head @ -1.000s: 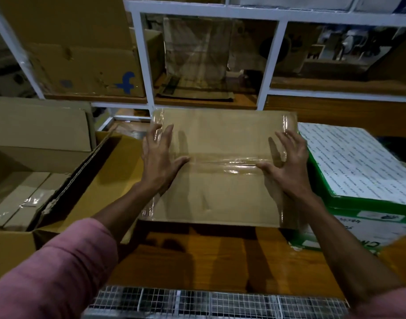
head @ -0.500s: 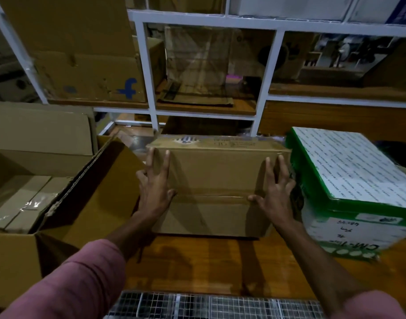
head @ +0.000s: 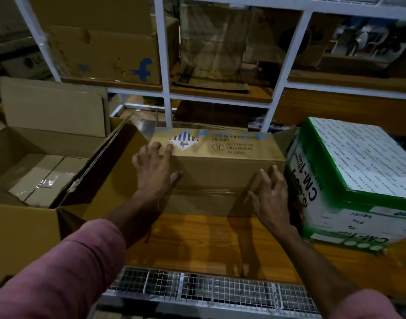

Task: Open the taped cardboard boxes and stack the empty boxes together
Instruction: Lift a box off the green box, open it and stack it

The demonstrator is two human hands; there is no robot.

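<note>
Wire-mesh edge nearest, then bare wooden tabletop (head: 197,240). Left hand (head: 155,173) and right hand (head: 272,199), fingers spread, press flat on taped cardboard box (head: 222,171) marked "LITHIUM ION BATTERY, UN 3480". It sits wedged between open empty box (head: 36,162) and green-white carton (head: 349,180) reading "CM-1".

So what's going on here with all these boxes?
A person in pink sleeves is working on a taped cardboard box on a wooden table. The left hand lies flat on its near face, and the right hand has spread fingers at its right end. Clear tape runs across that face, uncut. An open box sits to the left, a green-and-white carton to the right.
</note>
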